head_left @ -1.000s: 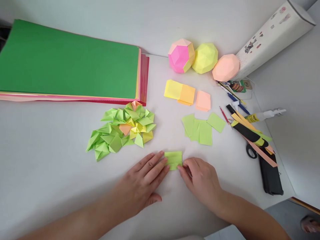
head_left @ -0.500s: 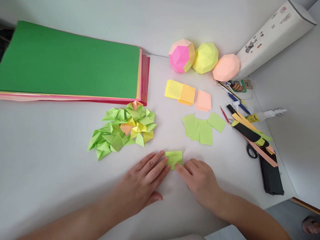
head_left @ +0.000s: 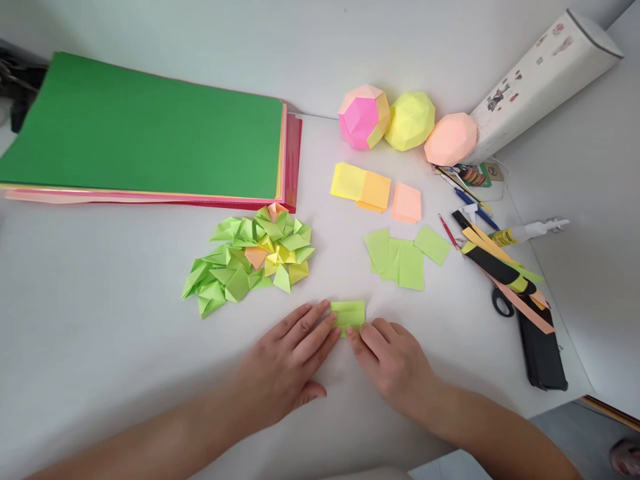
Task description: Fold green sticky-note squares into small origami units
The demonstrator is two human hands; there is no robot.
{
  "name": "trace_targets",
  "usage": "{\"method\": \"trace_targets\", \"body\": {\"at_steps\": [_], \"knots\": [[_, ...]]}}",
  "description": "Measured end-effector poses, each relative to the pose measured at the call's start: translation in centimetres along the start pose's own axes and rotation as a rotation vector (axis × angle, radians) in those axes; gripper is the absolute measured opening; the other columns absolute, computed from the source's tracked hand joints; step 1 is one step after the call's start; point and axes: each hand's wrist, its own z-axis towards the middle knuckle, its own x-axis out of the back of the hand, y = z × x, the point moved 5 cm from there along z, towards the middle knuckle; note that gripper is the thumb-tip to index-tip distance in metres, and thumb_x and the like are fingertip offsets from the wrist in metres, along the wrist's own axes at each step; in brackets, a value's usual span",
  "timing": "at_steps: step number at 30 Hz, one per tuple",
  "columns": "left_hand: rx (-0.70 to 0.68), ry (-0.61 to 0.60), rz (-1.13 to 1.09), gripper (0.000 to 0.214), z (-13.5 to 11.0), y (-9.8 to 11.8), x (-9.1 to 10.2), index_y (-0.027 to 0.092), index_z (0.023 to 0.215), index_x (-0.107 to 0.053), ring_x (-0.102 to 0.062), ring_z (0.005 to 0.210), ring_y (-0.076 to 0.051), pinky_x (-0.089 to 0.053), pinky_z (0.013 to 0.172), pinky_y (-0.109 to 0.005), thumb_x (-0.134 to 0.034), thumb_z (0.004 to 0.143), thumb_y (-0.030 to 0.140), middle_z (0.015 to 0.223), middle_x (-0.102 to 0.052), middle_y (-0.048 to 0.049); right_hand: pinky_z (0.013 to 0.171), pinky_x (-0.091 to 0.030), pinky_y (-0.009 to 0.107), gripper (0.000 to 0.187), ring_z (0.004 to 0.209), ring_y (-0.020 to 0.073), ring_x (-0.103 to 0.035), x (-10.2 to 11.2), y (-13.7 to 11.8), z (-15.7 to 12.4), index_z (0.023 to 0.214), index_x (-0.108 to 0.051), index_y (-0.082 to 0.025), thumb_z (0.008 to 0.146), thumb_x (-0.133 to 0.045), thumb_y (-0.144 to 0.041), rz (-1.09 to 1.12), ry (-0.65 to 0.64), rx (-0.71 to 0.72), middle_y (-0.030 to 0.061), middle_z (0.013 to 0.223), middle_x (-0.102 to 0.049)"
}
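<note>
A small light green paper lies on the white table in front of me, with crease lines running across it. My left hand is flat and open, its fingertips resting on the paper's left edge. At the lower right edge, my right hand has its fingers curled and its thumb pressed against the paper. Several light green paper squares lie overlapping just beyond the right hand. Up and left of the left hand spreads a pile of folded green paper pieces, with a few yellow and orange ones among them.
Stacked coloured sheets fill the back left. A pink ball, a yellow ball and a peach ball stand by a white tube. Yellow squares, a glue bottle, scissors and a black case lie rightward.
My right thumb has slid slightly left along the paper's lower edge. My left hand stays in place on the paper. The camera view has shifted a little.
</note>
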Motion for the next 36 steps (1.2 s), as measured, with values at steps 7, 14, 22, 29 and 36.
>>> {"method": "trace_targets", "body": {"at_steps": [7,14,22,29,36], "knots": [[-0.007,0.005,0.018,0.065,0.1,0.1,0.0,0.01,0.124,-0.049,-0.025,0.132,-0.034,-0.024,0.107,-0.048,-0.037,0.083,0.059,0.133,-0.046,-0.0135,0.05,-0.028,0.03,0.017,0.067,0.0163,-0.043,-0.8,-0.2,-0.5,0.089,-0.061,-0.01,0.086,-0.045,-0.005,0.006,-0.051,-0.015,0.0055,0.076,-0.054],[-0.007,0.059,0.042,0.055,0.2,0.6,0.5,0.009,0.117,-0.055,-0.034,0.127,-0.031,-0.027,0.107,-0.045,-0.04,0.086,0.051,0.124,-0.053,-0.0128,0.052,-0.029,0.031,0.021,0.076,0.0196,-0.044,-1.1,-0.7,-0.9,0.079,-0.06,-0.012,0.085,-0.041,-0.005,0.014,-0.114,0.023,0.0106,0.099,-0.055],[-0.024,0.051,-0.02,0.039,0.7,1.3,0.8,0.006,0.112,-0.057,-0.048,0.113,-0.028,-0.04,0.1,-0.042,-0.045,0.086,0.032,0.112,-0.058,-0.0141,0.052,-0.03,0.03,0.023,0.077,0.0203,-0.046,-1.0,-0.8,-0.8,0.083,-0.061,-0.011,0.087,-0.039,-0.005,-0.025,-0.136,0.047,0.0122,0.098,-0.056],[-0.057,0.028,-0.051,0.034,1.2,1.5,1.6,0.006,0.113,-0.056,-0.049,0.112,-0.029,-0.043,0.098,-0.045,-0.047,0.084,0.023,0.108,-0.059,-0.0152,0.052,-0.032,0.029,0.027,0.076,0.0195,-0.047,-0.7,-0.6,-0.8,0.108,-0.055,-0.009,0.087,-0.039,-0.005,-0.093,-0.142,0.078,0.0118,0.091,-0.056],[-0.084,0.064,-0.082,0.026,1.3,1.3,2.6,0.01,0.104,-0.061,-0.051,0.111,-0.026,-0.046,0.095,-0.043,-0.044,0.085,0.016,0.102,-0.062,-0.0135,0.052,-0.032,0.029,0.035,0.076,0.0209,-0.047,-0.4,-0.8,-0.9,0.116,-0.049,-0.012,0.082,-0.042,-0.007,-0.121,-0.145,0.055,0.0124,0.092,-0.055]]}}
